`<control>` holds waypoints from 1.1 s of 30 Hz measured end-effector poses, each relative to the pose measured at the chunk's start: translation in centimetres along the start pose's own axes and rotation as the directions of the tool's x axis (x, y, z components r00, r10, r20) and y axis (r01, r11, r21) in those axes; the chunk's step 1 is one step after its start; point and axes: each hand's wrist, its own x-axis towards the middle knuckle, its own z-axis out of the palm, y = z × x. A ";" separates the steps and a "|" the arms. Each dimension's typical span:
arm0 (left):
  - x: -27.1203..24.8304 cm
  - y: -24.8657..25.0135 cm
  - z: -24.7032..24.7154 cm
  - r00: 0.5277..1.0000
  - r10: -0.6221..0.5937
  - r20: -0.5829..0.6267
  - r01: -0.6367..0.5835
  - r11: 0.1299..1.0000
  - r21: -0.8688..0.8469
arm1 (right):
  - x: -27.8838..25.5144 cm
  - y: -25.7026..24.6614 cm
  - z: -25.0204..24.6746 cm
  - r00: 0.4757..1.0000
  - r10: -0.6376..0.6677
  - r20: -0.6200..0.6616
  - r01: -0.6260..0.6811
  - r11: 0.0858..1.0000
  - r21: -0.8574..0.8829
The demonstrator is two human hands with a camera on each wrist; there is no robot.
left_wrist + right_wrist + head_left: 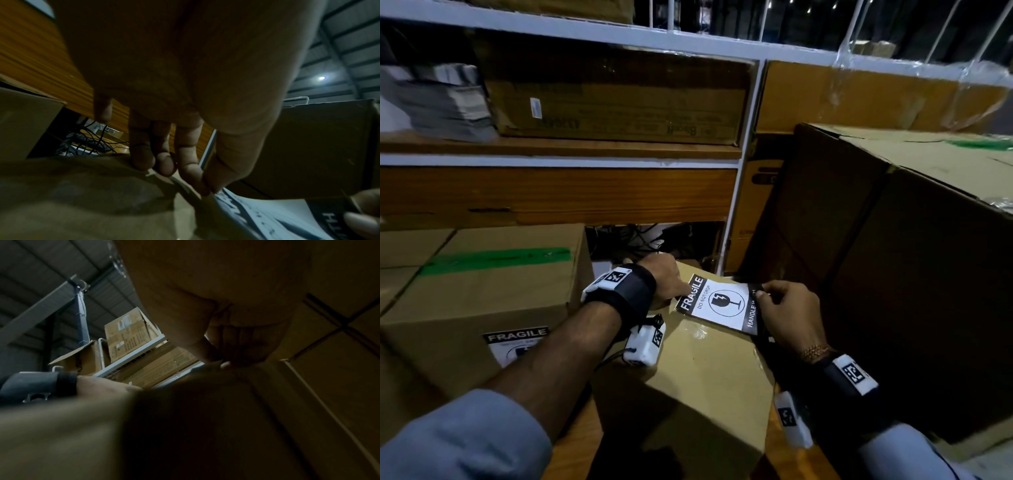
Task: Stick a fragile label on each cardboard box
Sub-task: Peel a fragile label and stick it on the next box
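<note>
1. Left hand (666,279) grip: thumb + forefinger pinch the "FRAGILE" end of the label (722,303); in the wrist view the other fingers (141,155) reach down to the box edge.
2. Right hand (789,317) grip: fingers curled, pinching the opp. end of the label, by the "HANDLE" strip.
3. Label is held between both hands, just over the top of the small box (709,363) in the middle; left end looks close to the cardboard, right end lifted a bit. Can't tell if any part is stuck down yet.
4. Box w/ green tape (482,291) sits to the left, touching or just beside the small box; it has a fragile sticker (512,342) on its front face.
5. Big box (893,274) stands to the right, taller than the small one.
6. Shelf (565,161) behind, w/ a flat carton (616,102) on it.
</note>
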 end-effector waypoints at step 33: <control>1.5 -1.9 0.3 1.000 0.000 0.021 0.002 0.997 -0.083 | -0.3 0.5 0.9 0.976 0.218 0.012 -0.218 0.975 0.034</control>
